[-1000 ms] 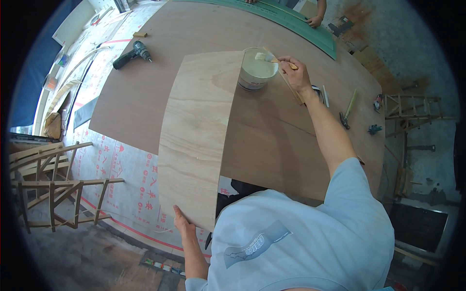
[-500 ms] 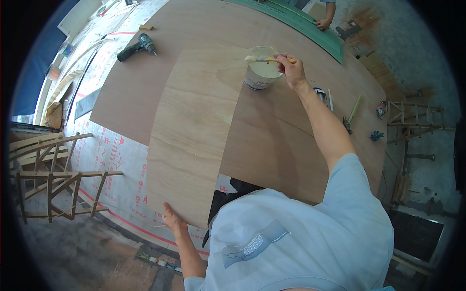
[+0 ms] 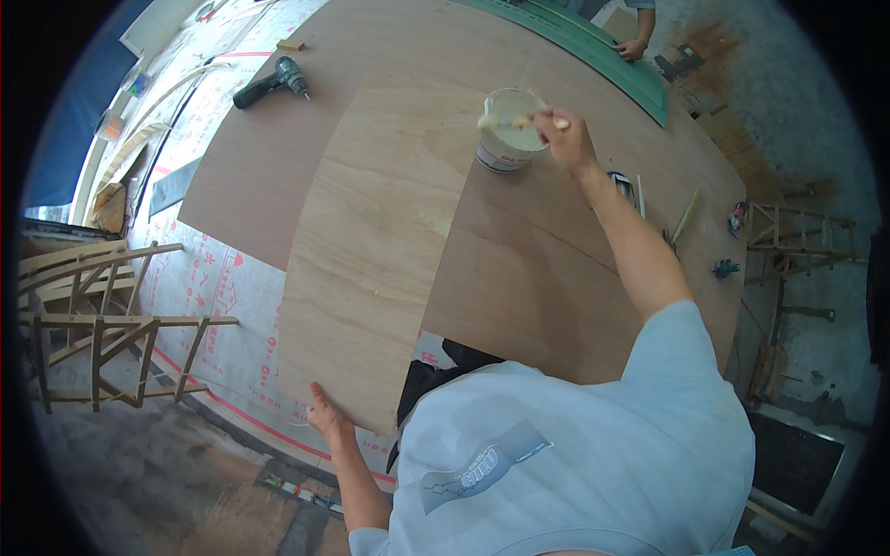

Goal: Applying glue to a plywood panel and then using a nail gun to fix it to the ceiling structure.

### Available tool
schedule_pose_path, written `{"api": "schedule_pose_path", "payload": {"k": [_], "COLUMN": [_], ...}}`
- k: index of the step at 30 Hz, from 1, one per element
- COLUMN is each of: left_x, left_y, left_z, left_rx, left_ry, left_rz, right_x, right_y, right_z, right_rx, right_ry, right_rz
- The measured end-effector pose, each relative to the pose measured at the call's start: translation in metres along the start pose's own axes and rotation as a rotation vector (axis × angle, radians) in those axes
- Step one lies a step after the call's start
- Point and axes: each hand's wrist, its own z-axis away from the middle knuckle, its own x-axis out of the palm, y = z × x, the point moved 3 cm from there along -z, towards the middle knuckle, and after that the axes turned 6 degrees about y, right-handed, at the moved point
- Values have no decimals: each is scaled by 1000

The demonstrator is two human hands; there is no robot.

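Observation:
A pale plywood panel [image 3: 366, 232] lies lengthwise across the brown sheet surface [image 3: 519, 278], its near end by my body. My left hand [image 3: 331, 417] grips the panel's near left corner, thumb along the edge. My right hand [image 3: 564, 137] holds a wooden-handled brush [image 3: 510, 121] level over a white bucket [image 3: 505, 154] of pale cream substance, beside the panel's far right corner. The brush head, coated in the same pale stuff, is at the bucket's left rim.
A drill [image 3: 273, 83] and small wood block [image 3: 289, 44] lie left. Hand tools, including a hammer [image 3: 683, 221], lie right. A co-worker's hand [image 3: 632, 48] rests on a green board [image 3: 593, 57] at the back. Wooden frames [image 3: 97, 324] stand at lower left.
The brush rose from inside the bucket and moved left to its rim, now slightly lower than half a second ago. The panel and my left hand have shifted slightly left.

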Motion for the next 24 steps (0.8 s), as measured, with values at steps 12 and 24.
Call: {"api": "schedule_pose_path", "payload": {"k": [12,24], "left_x": [2,9], "left_y": [4,11], "left_z": [-3,1], "left_rx": [16,16], "left_ry": [10,-20], "left_rz": [3,21], "right_x": [-8,-1], "right_y": [14,-20], "right_z": [-70,-6], "right_rx": [-51,119], "right_ry": [94,-292], "right_rz": [164,-167]}}
